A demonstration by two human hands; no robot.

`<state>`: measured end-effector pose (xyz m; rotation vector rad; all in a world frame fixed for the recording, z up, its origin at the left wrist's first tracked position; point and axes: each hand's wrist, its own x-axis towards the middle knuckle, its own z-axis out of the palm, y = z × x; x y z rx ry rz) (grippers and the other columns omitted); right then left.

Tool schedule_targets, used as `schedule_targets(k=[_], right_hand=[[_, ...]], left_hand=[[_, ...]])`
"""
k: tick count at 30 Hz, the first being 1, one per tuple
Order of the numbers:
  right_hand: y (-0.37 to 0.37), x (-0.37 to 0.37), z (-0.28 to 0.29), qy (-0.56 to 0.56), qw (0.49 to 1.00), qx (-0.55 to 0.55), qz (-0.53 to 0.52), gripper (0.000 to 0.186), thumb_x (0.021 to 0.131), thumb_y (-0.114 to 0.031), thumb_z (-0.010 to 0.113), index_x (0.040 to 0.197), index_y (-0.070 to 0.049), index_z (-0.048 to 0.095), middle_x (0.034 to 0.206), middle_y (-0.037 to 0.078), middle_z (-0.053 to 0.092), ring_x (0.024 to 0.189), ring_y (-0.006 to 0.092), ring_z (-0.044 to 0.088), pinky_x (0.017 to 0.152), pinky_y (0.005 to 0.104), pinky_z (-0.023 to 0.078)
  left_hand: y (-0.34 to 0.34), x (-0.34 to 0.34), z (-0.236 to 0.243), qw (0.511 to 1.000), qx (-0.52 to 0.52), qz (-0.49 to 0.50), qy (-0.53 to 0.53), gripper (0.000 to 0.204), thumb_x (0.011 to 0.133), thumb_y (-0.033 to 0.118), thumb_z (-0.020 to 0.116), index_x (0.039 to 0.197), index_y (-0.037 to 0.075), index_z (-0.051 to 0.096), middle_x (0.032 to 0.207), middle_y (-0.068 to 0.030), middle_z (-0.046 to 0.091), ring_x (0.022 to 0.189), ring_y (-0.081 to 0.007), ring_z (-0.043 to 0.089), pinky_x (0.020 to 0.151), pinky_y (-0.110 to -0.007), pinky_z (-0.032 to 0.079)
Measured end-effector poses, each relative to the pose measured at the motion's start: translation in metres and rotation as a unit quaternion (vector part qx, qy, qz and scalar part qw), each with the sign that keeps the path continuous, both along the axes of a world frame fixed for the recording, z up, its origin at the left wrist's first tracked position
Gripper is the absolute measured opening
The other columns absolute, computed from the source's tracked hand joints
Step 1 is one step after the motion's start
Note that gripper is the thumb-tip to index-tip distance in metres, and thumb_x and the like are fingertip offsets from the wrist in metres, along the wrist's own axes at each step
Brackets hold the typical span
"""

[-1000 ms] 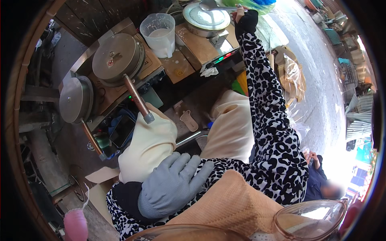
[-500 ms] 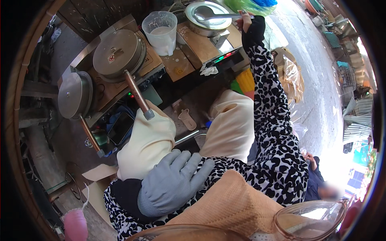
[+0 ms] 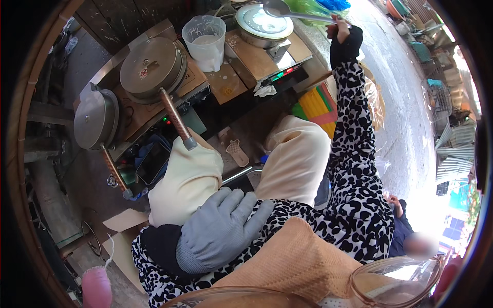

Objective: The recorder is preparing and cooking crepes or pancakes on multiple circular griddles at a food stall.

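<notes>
Holding a big spoon [image 3: 303, 16] up by the pot [image 3: 264, 25]

The right hand [image 3: 344, 40] has its fingers curled around the end of the spoon's long handle. The round part of the spoon is out near the pot's far edge, close to a green bag [image 3: 303, 6]. The left hand [image 3: 221, 231], in a gray glove, lies with its fingers a bit spread on the spotty top [image 3: 359, 215]. Its palm is hidden.

The spoon could tip, because it is held so far from its heavy end. If it is wet, drips could land on the counter [image 3: 228, 79] or the bag. A low swing could bump the pot, or the jug [image 3: 208, 56] of pale liquid beside it.
</notes>
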<state>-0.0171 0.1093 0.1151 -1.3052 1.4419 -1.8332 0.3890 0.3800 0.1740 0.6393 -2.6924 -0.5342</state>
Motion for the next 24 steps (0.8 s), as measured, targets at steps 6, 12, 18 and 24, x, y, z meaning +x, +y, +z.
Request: schedule_targets(k=[6, 12, 18, 24], right_hand=[[-0.018, 0.043, 0.001, -0.12, 0.989, -0.04, 0.075, 0.019, 0.092, -0.019, 0.053, 0.092, -0.001, 0.06, 0.062, 0.007, 0.055, 0.049, 0.0142, 0.049, 0.046, 0.0276, 0.041], [-0.035, 0.125, -0.042, -0.03, 0.992, -0.031, 0.118, 0.026, 0.089, -0.02, 0.06, 0.07, -0.001, 0.059, 0.053, 0.008, 0.055, 0.042, 0.015, 0.048, 0.041, 0.0296, 0.037], [-0.035, 0.204, -0.087, 0.362, 0.919, -0.142, 0.059, 0.019, 0.089, -0.022, 0.062, 0.093, -0.005, 0.071, 0.069, 0.013, 0.065, 0.068, 0.0236, 0.066, 0.064, 0.0336, 0.051], [-0.048, 0.212, -0.126, 0.442, 0.867, -0.159, 0.164, 0.042, 0.085, -0.017, 0.068, 0.123, -0.005, 0.056, 0.059, 0.003, 0.045, 0.054, 0.0187, 0.049, 0.054, 0.0317, 0.044]], left_hand=[[0.004, 0.0, -0.001, 1.0, -0.002, 0.015, -0.007, 0.035, 0.076, 0.015, 0.056, 0.109, 0.005, 0.058, 0.09, -0.0064, 0.056, 0.08, -0.0195, 0.057, 0.069, -0.031, 0.048], [0.003, -0.001, -0.006, 0.999, -0.015, 0.025, -0.021, 0.034, 0.077, 0.016, 0.055, 0.108, 0.005, 0.059, 0.087, -0.0062, 0.057, 0.081, -0.019, 0.057, 0.069, -0.03, 0.047], [0.009, 0.001, -0.01, 0.999, -0.013, 0.046, -0.003, 0.032, 0.078, 0.016, 0.054, 0.107, 0.005, 0.059, 0.087, -0.006, 0.058, 0.081, -0.02, 0.056, 0.074, -0.031, 0.045], [0.015, 0.002, -0.009, 0.997, 0.025, 0.076, -0.011, 0.038, 0.075, 0.019, 0.055, 0.112, 0.009, 0.059, 0.094, -0.0073, 0.059, 0.083, -0.0214, 0.056, 0.074, -0.032, 0.047]])
